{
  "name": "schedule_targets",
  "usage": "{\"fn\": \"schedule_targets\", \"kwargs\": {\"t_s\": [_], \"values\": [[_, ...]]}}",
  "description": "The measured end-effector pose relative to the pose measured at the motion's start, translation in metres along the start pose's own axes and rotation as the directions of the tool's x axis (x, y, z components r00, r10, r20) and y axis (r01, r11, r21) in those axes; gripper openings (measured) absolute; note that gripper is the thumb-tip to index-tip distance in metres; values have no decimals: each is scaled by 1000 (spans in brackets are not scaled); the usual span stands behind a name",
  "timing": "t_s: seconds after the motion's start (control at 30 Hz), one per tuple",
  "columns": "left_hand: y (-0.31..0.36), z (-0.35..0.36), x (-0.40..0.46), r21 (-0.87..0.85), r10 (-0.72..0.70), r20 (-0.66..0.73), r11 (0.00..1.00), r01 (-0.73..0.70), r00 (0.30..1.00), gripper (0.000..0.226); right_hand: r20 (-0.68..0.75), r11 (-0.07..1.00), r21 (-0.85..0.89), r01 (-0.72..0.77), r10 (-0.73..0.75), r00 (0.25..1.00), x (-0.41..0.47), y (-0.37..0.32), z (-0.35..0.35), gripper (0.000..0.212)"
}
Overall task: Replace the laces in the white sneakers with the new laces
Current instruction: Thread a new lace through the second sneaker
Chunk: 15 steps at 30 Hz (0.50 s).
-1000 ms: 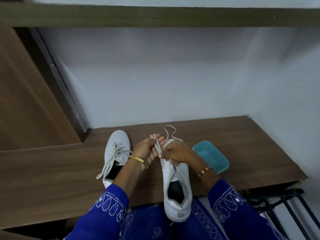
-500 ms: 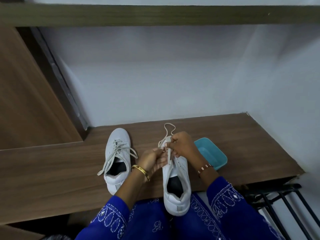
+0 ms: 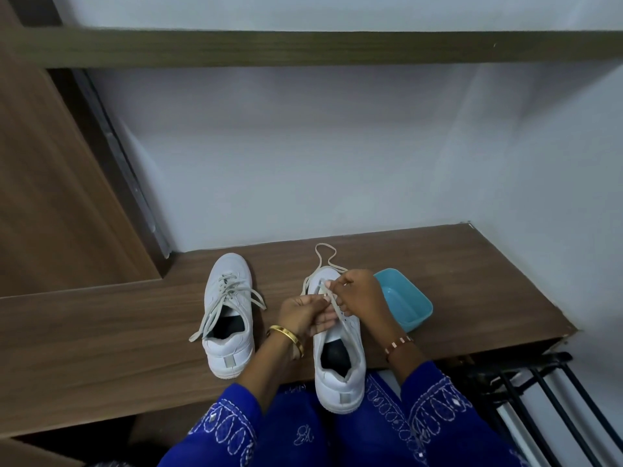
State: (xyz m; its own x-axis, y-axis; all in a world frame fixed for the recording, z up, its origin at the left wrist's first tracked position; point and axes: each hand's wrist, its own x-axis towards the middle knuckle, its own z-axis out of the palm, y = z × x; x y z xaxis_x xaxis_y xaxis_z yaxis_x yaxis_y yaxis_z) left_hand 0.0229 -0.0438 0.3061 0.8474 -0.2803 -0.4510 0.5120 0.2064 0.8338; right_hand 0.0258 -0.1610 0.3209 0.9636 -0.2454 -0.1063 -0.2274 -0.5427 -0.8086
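two white sneakers are seen on a wooden bench (image 3: 438,264), and the sneaker being laced (image 3: 340,358) is taken here as the landmark. its toe points away toward the wall and its heel overhangs the bench's near edge, above a blue embroidered garment (image 3: 303,433). over its forefoot the right hand (image 3: 362,293) is held, with thumb and forefinger pinched on a pale lace (image 3: 332,299) just above the eyelets. the left hand (image 3: 305,315) is pressed against the landmark's left side, its fingers curled together around the same lace, lower down; how tightly it is gripped cannot be told. beyond the landmark's toe a loop of the lace (image 3: 325,256) is laid on the bench. to the landmark's left, apart from it, the second sneaker (image 3: 227,315) is stood upright, loosely laced, with the loose ends trailed over its sides. to the landmark's right, just behind the right hand, a light blue tray (image 3: 408,305) is rested on the bench. a gold bangle (image 3: 286,335) is worn on the left wrist and a copper-coloured bracelet (image 3: 399,343) on the right. further right of the landmark, below the bench's end, a black metal rack (image 3: 539,392) is visible.
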Motion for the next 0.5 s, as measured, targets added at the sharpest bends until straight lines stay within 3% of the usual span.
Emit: {"fn": "schedule_targets", "kwargs": {"t_s": [0.13, 0.2, 0.27, 0.37, 0.5], "values": [[-4, -3, 1, -20, 5, -38, 1000, -6, 999, 15, 186, 983, 93, -161, 142, 972, -20, 7, -4, 26], [-6, -5, 1, -12, 2, -47, 1000, -2, 999, 16, 212, 982, 77, -174, 154, 965, -24, 13, -3, 22], [-8, -4, 0, 0, -2, -43, 1000, 2, 999, 16, 205, 983, 45, -177, 165, 965, -24, 17, -3, 7], [-11, -4, 2, -2, 2, -44, 1000, -2, 999, 14, 189, 979, 73, -189, 172, 967, -18, 22, -4, 14], [-5, -9, 11, -23, 16, -81, 1000, -18, 997, 15, 5, 970, 204, -134, 136, 991, -3, 23, -14, 12]]}}
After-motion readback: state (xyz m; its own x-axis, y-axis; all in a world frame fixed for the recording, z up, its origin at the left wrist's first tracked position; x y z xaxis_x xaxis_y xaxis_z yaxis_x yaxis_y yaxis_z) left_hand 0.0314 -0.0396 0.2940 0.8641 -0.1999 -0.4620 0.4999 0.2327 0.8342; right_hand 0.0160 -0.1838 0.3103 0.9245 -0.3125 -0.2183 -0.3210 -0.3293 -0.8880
